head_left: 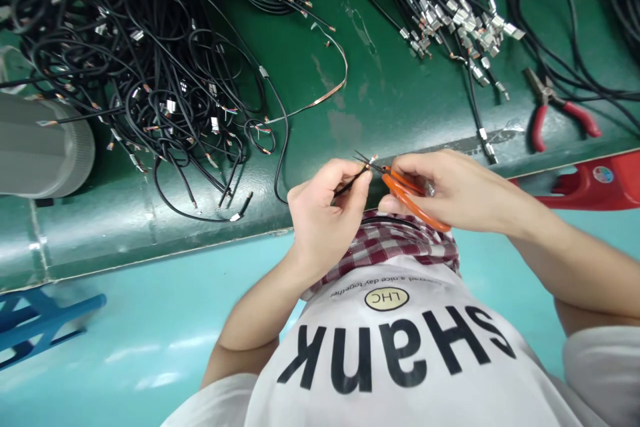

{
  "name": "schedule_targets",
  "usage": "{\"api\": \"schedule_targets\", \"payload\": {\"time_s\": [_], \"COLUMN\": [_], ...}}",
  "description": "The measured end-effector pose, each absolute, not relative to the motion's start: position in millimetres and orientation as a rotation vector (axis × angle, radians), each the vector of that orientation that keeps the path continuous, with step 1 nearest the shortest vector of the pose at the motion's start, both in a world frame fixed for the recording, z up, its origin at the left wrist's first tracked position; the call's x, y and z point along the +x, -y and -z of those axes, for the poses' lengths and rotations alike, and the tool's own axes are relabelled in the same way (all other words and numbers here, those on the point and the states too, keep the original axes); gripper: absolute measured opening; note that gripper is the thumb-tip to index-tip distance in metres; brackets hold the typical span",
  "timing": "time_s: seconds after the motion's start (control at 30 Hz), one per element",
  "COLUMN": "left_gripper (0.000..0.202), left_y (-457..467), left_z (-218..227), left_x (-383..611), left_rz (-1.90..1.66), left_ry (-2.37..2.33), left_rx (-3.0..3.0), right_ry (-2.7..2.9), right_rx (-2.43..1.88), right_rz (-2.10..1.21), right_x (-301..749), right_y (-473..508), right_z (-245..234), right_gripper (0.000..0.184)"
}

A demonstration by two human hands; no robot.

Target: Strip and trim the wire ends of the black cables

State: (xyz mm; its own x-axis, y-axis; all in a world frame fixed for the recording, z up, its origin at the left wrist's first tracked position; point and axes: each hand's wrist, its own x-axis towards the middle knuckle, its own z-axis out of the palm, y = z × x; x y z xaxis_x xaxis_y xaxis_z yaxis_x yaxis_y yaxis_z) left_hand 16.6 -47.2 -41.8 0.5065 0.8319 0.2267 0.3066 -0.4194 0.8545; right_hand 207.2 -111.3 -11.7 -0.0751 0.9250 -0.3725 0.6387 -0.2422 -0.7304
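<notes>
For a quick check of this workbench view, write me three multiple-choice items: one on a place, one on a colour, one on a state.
1. Where do the red-handled pliers lie?
A) On the teal floor
B) On the green work surface
C) On the grey drum

2. What colour are the handles of the snips in the right hand?
A) Blue
B) Black
C) Orange

3. What state is the tip of the black cable in the left hand in?
A) Split into thin wires
B) Plugged into a socket
C) Wrapped in tape

1 B: they rest on green paint at the right.
2 C: orange loops show at the fingers.
3 A: fine strands fan out past the fingertips.
</notes>
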Motion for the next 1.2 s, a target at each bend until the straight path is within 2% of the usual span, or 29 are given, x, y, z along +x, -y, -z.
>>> {"api": "schedule_targets", "payload": {"time_s": [0.1, 0.2, 0.3, 0.4, 0.57, 0.83, 1.2], "left_gripper": [0.004, 0.006, 0.006, 0.006, 0.013, 0.021, 0.025], "left_y": [46, 44, 44, 47, 48, 42, 38], "left_z": [45, 46, 44, 41, 43, 52, 64], "left_x": [16, 14, 13, 14, 15, 12, 12], "left_rz": [-0.859, -0.862, -0.855, -0.876, -1.042, -1.175, -1.214], "left_ry": [-0.95, -0.952, -0.912, -0.879, -0.846, -0.671, -0.667], "left_rx": [1.891, 1.747, 1.715, 1.811, 2.12, 2.511, 2.614], "right_ry": [1.693, 1.61, 1.336, 1.02, 0.714, 0.517, 0.368], "right_rx": [-1.927, -1.92, -1.729, -1.451, -1.205, -1.172, -1.128], "right_rz": [-1.204, -1.324, -1.426, -1.302, -1.263, -1.239, -1.226], "right_x": [209, 216, 218, 207, 183, 172, 162], "right_y": [117, 124, 127, 122, 113, 117, 116], "right_z": [15, 23, 29, 29, 30, 36, 41], "right_gripper": [0.047, 0.046, 0.039, 0.032, 0.035, 0.035, 0.032]}}
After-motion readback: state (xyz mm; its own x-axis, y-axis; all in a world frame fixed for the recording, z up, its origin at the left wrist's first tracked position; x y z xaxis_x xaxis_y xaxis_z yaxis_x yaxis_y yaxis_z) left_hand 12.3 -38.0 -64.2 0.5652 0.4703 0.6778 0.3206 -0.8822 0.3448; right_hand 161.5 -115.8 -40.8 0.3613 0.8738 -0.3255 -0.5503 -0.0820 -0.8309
